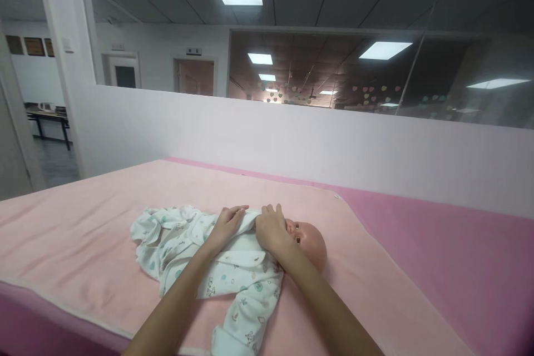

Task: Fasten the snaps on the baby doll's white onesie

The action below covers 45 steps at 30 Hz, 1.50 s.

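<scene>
A baby doll (314,245) lies on its back with its bald head to the right. It wears a white baby outfit (227,277) with small green and brown prints, loose around the legs and with one sleeve stretched toward me. My right hand (270,228) is closed at the neckline, its fingers pinching the cloth just below the doll's chin. On the chest lies my left hand (228,225), fingers stretched out along the folded front edge of the outfit. Part of the doll's face is hidden by my right wrist.
Under the doll spreads a peach-pink sheet (83,217) over a darker pink mat (450,250). A low white wall (292,142) with glass above it runs behind. At the left, a doorway shows a table (50,117) in another room.
</scene>
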Available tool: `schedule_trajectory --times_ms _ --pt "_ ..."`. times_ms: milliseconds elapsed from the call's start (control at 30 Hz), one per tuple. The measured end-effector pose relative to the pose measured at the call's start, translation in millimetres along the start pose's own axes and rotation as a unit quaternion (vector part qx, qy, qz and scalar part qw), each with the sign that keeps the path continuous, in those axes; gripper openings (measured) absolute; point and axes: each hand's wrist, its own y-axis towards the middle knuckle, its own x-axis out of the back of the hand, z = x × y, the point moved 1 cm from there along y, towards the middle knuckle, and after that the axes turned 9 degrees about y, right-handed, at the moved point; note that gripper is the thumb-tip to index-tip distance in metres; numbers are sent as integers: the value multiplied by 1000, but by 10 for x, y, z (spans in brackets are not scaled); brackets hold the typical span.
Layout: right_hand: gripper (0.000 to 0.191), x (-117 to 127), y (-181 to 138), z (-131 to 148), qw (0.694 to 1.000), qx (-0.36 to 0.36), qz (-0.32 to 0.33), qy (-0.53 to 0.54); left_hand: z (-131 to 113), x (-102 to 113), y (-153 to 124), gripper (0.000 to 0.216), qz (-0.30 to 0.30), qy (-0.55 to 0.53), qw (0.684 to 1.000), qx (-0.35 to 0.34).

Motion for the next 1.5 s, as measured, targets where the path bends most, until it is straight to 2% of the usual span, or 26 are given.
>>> schedule_trajectory --times_ms 67,200,300,333,400,467,533,633,767,800,867,967,1033,1100,1267,1400,1500 --pt "25 171 -90 -23 1000 6 -5 11 17 -3 1 45 -2 17 1000 -4" --pt "26 684 -314 -227 998 9 -29 59 -21 6 -36 42 -2 23 1000 -11" --pt "28 1008 -482 -526 987 -7 -64 145 -141 9 -104 40 64 32 997 -35" --pt "32 1071 -525 -643 974 -28 -79 211 -185 8 -126 38 95 34 994 -47" --pt "37 1124 -579 -868 926 -71 -123 351 -258 6 -156 35 139 47 986 -73" --pt "40 1108 -594 -1041 873 -90 -161 453 -293 8 -169 33 151 75 982 -90" --pt "42 1065 -583 -1149 832 -102 -189 512 -285 9 -170 31 148 99 979 -99" --pt "44 997 -539 -1215 778 -102 -208 584 -212 0 -150 31 112 82 986 -91" --pt "43 913 -449 -1203 659 -45 -198 724 -104 -25 -111 44 69 2 997 -33" --pt "42 893 -426 -1191 641 -45 -197 740 -99 -29 -108 44 71 -8 997 -23" --pt "40 859 -386 -1158 629 -60 -199 749 -126 -31 -119 38 96 -5 995 -21" --pt "38 832 -345 -1076 610 -64 -185 768 -228 -29 -172 29 176 13 983 -48" --pt "37 826 -329 -1007 623 -64 -177 759 -300 -18 -213 25 224 9 972 -66" --pt "36 814 -311 -935 656 -69 -178 730 -354 16 -237 25 219 2 973 -72" --pt "36 704 -191 -757 684 -84 -167 705 -386 151 -210 48 68 -82 992 -70" --pt "39 572 -68 -624 730 -75 -149 662 -303 161 -139 30 -38 -164 985 -44" --pt "43 501 -23 -547 764 -53 -143 627 -239 137 -90 28 -97 -265 959 -32"
